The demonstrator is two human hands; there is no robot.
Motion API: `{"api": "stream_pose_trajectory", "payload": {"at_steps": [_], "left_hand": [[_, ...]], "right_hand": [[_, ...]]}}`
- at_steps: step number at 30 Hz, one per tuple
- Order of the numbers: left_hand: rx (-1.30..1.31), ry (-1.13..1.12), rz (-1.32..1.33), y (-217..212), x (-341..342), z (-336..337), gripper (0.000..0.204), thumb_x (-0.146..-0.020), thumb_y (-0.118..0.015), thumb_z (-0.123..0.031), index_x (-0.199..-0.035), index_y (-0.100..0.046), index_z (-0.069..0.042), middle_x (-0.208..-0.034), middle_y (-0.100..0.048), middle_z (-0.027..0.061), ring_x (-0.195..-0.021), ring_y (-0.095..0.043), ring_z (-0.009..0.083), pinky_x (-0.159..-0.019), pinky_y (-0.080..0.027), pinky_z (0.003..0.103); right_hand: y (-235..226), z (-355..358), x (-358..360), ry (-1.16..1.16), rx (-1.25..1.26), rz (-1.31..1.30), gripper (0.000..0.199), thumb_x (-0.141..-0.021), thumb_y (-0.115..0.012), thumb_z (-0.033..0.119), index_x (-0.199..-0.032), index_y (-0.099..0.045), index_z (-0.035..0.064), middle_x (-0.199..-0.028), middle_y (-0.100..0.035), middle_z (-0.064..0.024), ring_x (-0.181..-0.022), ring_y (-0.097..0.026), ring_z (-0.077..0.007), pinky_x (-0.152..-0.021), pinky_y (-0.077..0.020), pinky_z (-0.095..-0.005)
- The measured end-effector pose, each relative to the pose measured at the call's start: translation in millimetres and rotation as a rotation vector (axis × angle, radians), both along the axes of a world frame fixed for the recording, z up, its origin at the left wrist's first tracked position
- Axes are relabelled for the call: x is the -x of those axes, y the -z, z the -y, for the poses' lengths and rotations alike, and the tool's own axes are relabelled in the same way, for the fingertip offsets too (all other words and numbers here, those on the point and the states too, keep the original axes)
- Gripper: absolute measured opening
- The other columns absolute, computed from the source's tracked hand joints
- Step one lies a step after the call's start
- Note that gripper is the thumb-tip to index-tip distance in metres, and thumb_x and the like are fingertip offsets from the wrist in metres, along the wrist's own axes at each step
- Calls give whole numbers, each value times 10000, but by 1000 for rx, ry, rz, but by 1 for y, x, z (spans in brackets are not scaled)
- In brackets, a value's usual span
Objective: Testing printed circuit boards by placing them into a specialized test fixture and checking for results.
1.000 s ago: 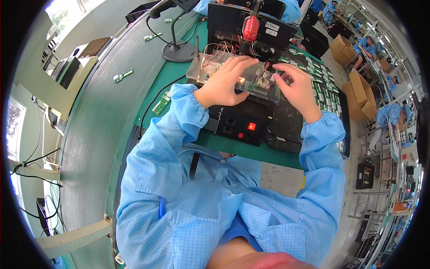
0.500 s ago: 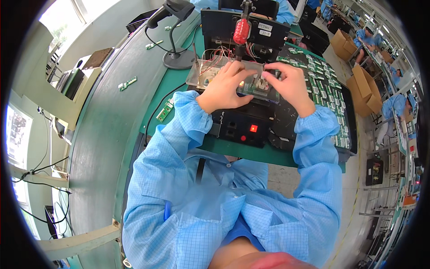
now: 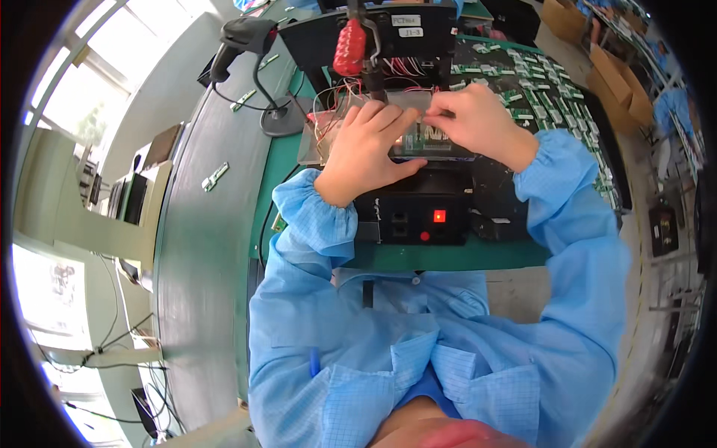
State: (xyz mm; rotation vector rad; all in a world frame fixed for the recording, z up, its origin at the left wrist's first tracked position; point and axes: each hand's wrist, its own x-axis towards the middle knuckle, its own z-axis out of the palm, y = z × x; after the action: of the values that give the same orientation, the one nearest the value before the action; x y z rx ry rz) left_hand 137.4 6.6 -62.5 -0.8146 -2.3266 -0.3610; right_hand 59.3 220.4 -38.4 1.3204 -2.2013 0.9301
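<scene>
My left hand (image 3: pixel 364 155) lies over a wired test fixture (image 3: pixel 308 151) with a clear plate. Its fingers are stretched out and the thumb is apart, with nothing visibly gripped. My right hand (image 3: pixel 478 125) is closed in a pinch at the fixture's right side, close to the left fingertips; whatever is between its fingers is too small or hidden to make out. Below the fingertips a green circuit board (image 3: pixel 426 146) with pale parts shows in the fixture. A toggle clamp with a red handle (image 3: pixel 349 48) rises behind my left hand.
Below the fixture is a black box with a lit red switch (image 3: pixel 439 216). Many small green boards (image 3: pixel 553 104) fill a black tray (image 3: pixel 515 160) at right. A barcode scanner (image 3: pixel 250 37) stands on its stand at left. A loose board (image 3: pixel 215 177) lies on the long bench (image 3: pixel 202 239).
The whole view has shifted. My right hand's fingers have curled in from a looser thumb-and-forefinger reach to a tight pinch. My left hand keeps its place over the fixture.
</scene>
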Motion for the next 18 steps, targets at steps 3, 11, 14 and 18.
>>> {"api": "stream_pose_trajectory", "payload": {"at_steps": [3,11,14,18], "left_hand": [[-38,64,-37,2,6,2,678,-591,-895,-309,-1187,-641,-107,-1101,-625,32,-1032,-560,266,-872,-456,397],[-39,110,-95,14,19,16,699,-591,-901,-325,-1210,-664,-104,-1102,-642,55,-1040,-569,282,-878,-449,411],[-451,671,-366,29,54,12,602,-717,-867,-176,-1234,-603,-16,-1059,-588,90,-927,-535,242,-837,-461,343],[-620,738,-112,37,42,14,683,-639,-899,-221,-1232,-636,-4,-1120,-606,111,-993,-525,310,-923,-450,390]], "right_hand": [[-5,-3,1,-57,-103,-1,116,-782,-785,136,-781,-711,47,-657,-658,-124,-566,-636,-309,-531,-482,-361],[4,3,-2,60,-130,40,60,-825,-742,98,-861,-745,50,-737,-710,-80,-603,-667,-182,-575,-511,-298],[-6,18,-7,19,-58,16,141,-791,-762,96,-758,-673,-9,-656,-635,-200,-552,-630,-311,-520,-467,-356],[2,15,-10,40,-70,14,121,-769,-786,55,-764,-692,-21,-655,-639,-192,-529,-631,-282,-496,-455,-334]]}}
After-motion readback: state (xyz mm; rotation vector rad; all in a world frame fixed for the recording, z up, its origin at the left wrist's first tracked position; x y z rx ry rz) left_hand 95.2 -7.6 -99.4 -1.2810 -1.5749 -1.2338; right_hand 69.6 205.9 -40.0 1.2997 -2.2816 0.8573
